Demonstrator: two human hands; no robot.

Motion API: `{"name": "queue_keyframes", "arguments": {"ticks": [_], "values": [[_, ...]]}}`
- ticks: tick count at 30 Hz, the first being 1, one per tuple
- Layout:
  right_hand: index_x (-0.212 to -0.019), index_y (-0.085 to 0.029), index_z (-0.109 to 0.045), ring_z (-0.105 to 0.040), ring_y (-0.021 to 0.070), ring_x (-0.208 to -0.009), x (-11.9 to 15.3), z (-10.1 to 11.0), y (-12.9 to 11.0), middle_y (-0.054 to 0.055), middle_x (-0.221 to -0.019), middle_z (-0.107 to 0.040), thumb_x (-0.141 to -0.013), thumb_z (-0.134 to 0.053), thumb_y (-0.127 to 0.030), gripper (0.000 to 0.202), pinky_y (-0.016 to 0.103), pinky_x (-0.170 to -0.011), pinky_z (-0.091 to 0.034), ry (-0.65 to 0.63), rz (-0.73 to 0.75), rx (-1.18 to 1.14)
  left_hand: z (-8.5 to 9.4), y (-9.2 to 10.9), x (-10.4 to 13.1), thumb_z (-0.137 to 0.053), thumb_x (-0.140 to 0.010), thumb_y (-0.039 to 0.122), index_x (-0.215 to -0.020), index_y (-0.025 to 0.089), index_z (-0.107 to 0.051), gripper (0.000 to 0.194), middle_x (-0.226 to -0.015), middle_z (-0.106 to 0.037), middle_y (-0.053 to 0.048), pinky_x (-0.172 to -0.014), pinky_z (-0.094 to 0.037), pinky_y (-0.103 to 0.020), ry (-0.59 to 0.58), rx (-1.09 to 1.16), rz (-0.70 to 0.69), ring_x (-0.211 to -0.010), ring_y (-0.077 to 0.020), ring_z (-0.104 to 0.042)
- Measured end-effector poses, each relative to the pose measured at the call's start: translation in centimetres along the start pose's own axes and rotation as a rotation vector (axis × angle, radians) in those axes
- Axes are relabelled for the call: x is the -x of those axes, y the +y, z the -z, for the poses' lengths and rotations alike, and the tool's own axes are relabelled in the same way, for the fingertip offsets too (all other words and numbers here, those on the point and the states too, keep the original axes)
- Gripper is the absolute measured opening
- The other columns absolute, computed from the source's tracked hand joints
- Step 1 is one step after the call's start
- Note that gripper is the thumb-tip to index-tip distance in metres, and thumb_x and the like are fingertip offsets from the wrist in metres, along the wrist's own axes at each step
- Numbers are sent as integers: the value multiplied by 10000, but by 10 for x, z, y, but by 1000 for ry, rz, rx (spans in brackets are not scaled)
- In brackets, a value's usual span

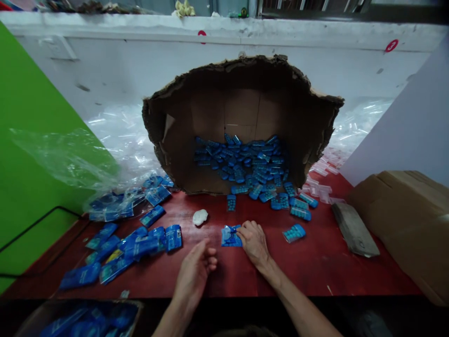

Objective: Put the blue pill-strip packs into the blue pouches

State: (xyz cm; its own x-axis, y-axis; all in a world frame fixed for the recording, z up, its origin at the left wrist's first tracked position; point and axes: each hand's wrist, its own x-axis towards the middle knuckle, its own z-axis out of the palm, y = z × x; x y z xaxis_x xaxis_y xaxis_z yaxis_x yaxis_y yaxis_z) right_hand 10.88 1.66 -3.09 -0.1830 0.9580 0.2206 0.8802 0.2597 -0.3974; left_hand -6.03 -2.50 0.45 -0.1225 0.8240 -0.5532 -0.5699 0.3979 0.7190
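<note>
A small blue printed packet (228,238) lies flat on the red table in front of me. My right hand (255,242) has its fingers bent and pinched together at the packet's right side, covering part of it. To the left, my left hand (198,267) hovers low over the table, fingers loosely curled and thumb apart, with nothing visible in it. A white lump (200,217) sits just beyond that hand. One clear pack with blue round pieces and a blue cap (294,233) rests to the right, and a similar pack (231,202) stands farther back.
A torn-edged cardboard box (242,105) opens toward me, with many blue-capped packs (242,161) spilling out. Filled blue packets (140,245) pile up at left beside clear plastic (122,135). At right are a grey stack (355,230) and a brown carton (407,224).
</note>
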Motion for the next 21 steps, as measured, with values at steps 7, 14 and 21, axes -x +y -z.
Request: {"name": "queue_keyframes", "arguments": {"ticks": [7, 14, 21], "values": [[-855, -236, -631, -468, 163, -769, 17, 28, -7, 40, -793, -559, -819, -443, -219, 192, 289, -703, -341, 125, 52, -234, -34, -42, -16, -669, -573, 293, -897, 111, -545, 392, -499, -531, 41, -337, -315, -158, -77, -377, -105, -365, -57, -444], [-957, -163, -555, -512, 118, -609, 16, 15, -3, 8, -736, -571, -666, -590, -253, 306, 242, -575, -408, -52, -387, -1106, -38, -41, -12, -634, -602, 354, -720, 125, -562, 267, -502, -549, 22, -356, -302, -170, -233, -249, -11, -368, -62, -464], [-854, -165, -506, -471, 74, -503, 19, 17, -6, -59, -588, -519, -622, -608, -255, 269, 193, -493, -362, -61, -483, -1356, -40, -47, -12, -673, -563, 336, -711, 113, -563, 289, -518, -569, 13, -360, -329, -186, -184, -241, -24, -360, -66, -459]]}}
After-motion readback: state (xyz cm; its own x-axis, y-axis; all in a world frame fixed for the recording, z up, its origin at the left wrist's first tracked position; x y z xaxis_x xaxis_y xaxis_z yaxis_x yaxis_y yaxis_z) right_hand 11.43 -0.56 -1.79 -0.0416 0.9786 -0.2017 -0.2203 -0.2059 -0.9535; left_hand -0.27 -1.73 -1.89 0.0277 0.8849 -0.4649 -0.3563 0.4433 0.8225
